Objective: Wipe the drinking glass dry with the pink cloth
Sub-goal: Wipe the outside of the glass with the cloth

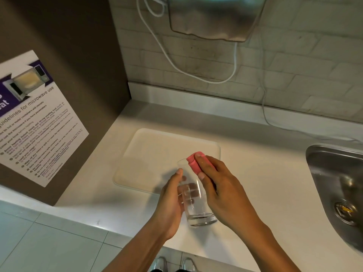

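Note:
A clear drinking glass (196,205) is held tilted above the white counter, its mouth pointing away from me and its thick base toward me. My left hand (170,201) wraps the glass from the left, fingers showing through it. My right hand (220,185) pinches a folded pink cloth (193,162) between thumb and fingers and presses it on the right side of the glass rim.
A white tray (157,150) lies on the counter (255,183) just beyond the hands. A steel sink (337,183) sits at the right. A brown side panel with a microwave poster (35,118) stands at the left. A white cable (196,73) hangs on the tiled wall.

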Available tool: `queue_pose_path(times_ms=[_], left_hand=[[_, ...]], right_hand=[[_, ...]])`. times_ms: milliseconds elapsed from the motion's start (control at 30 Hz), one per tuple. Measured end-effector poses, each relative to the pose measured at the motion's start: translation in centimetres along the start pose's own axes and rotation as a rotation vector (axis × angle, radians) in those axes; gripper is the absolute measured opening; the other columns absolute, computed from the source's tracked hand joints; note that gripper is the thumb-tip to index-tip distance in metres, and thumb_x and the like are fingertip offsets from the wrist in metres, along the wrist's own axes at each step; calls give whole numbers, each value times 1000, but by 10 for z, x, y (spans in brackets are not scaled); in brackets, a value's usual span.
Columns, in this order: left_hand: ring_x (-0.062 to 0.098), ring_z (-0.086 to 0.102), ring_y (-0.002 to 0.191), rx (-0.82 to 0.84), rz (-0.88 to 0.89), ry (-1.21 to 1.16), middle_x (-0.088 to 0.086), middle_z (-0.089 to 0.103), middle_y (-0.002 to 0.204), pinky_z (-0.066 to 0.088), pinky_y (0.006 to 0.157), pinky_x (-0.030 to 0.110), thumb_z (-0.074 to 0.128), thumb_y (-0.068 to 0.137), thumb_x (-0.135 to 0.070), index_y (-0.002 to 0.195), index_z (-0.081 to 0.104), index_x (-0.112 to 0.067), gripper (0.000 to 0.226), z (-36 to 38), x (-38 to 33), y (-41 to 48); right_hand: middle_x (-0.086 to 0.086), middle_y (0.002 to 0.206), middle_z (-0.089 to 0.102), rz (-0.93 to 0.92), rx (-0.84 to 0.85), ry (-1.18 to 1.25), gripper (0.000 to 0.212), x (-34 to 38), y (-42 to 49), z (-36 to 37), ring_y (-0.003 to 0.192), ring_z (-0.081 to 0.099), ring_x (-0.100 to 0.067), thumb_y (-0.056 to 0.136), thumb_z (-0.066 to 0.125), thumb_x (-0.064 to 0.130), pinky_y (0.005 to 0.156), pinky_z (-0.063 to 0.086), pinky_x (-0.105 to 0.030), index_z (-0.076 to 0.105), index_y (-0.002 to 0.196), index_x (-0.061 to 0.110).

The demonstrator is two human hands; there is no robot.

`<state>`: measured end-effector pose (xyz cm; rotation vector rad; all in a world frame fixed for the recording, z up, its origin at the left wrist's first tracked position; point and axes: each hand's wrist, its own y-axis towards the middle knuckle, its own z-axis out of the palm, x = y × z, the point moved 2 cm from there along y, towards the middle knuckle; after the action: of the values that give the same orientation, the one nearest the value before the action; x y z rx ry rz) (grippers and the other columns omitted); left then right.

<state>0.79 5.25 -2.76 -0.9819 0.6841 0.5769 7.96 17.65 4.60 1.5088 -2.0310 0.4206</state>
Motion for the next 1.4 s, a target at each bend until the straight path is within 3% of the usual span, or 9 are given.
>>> queue_pose_path(times_ms=[67, 200, 400, 767, 867, 1000, 1133, 1300, 1400], left_hand=[[32, 80, 97, -24, -7, 40, 23, 79, 119, 58, 80, 42, 52, 105, -54, 128, 67, -11, 51, 1, 5, 2], [25, 78, 92, -80, 5, 57, 16, 83, 108, 58, 90, 49, 52, 102, -60, 127, 68, -16, 53, 11, 14, -5], [24, 82, 85, -121, 10, 52, 12, 85, 97, 59, 89, 48, 57, 92, -72, 116, 73, -18, 62, 12, 17, -7], [30, 80, 96, 62, -39, -30, 21, 82, 108, 61, 86, 47, 46, 85, -80, 122, 74, -16, 79, 2, -2, 6], [33, 73, 105, 46, -18, -70, 20, 80, 113, 56, 93, 47, 48, 85, -79, 118, 79, -17, 78, 9, 0, 5], [39, 70, 116, 41, -4, -55, 33, 73, 126, 51, 114, 58, 39, 92, -77, 132, 71, -6, 88, -3, -8, 9], [32, 78, 99, 57, -45, -36, 27, 80, 111, 63, 84, 44, 37, 97, -74, 131, 71, -10, 80, 3, 8, 6], [47, 62, 133, 9, -10, -113, 39, 62, 139, 40, 122, 59, 41, 91, -76, 136, 70, -6, 89, -1, -4, 11], [45, 71, 117, 33, -32, -57, 30, 77, 120, 46, 114, 61, 35, 97, -75, 133, 70, -7, 84, -2, 4, 13]], right_hand=[[17, 159, 36, 1, 6, -29, 47, -1, -2, 3, 137, 47, -8, 109, 36, 37, 112, 38, -22, 33, 155, 43], [15, 160, 36, -5, 32, -59, 47, 1, -3, 12, 135, 51, -12, 108, 38, 37, 111, 43, -27, 33, 155, 43], [29, 149, 43, 80, 28, 122, 40, -6, 1, 10, 132, 45, 7, 109, 37, 40, 98, 27, -1, 38, 141, 64], [27, 142, 51, 109, 13, 205, 44, 0, -14, 8, 122, 50, 14, 108, 35, 44, 102, 37, -4, 32, 150, 57], [21, 158, 35, 40, -40, 58, 50, 17, -11, 12, 135, 45, 1, 109, 31, 40, 111, 39, -19, 23, 156, 50], [42, 158, 13, -45, 55, 36, 50, 11, -39, 23, 134, 22, 27, 107, 26, 48, 105, 22, 0, 11, 152, 64], [30, 154, 40, 99, 19, 257, 46, -2, -14, 16, 135, 46, 7, 109, 33, 42, 113, 41, -23, 30, 152, 55], [41, 158, 13, -29, 23, 79, 50, 9, -32, 26, 132, 22, 29, 108, 28, 44, 102, 22, 4, 14, 153, 61], [34, 157, 30, 32, 44, 192, 48, -2, -29, 20, 139, 35, 14, 109, 32, 40, 114, 30, -10, 25, 153, 56]])
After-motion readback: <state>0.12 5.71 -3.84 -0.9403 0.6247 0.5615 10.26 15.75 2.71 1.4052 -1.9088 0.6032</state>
